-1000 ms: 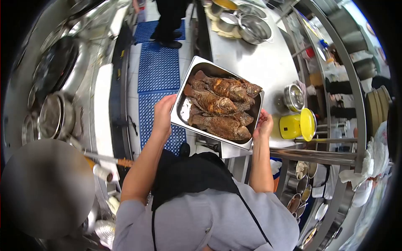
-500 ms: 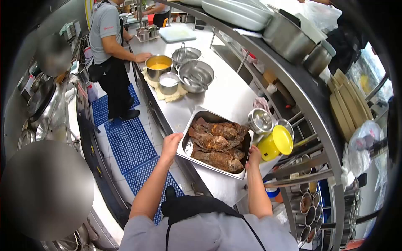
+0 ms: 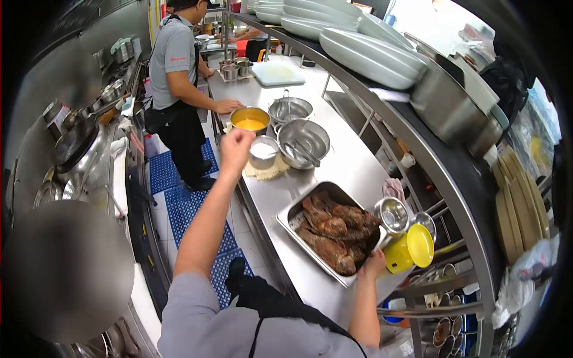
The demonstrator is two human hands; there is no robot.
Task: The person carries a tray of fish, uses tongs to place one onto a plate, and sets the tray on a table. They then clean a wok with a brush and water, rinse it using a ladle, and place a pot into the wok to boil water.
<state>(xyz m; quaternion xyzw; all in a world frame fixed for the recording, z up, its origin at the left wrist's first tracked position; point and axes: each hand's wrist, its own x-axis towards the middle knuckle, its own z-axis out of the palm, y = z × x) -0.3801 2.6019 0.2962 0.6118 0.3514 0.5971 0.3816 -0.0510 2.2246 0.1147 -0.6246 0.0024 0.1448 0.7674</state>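
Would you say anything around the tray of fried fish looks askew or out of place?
Slightly: the tray of fried fish sits skewed on the steel counter, one corner near the front edge. The right hand is at that corner; the left hand is raised. Nothing looks spilled.

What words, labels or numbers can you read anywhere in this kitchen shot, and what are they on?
None can be read.
Red mark on the chest of the co-worker's grey shirt: too small and blurred to read.
Tray of fried fish, yellow container, steel bowls: no text shows.
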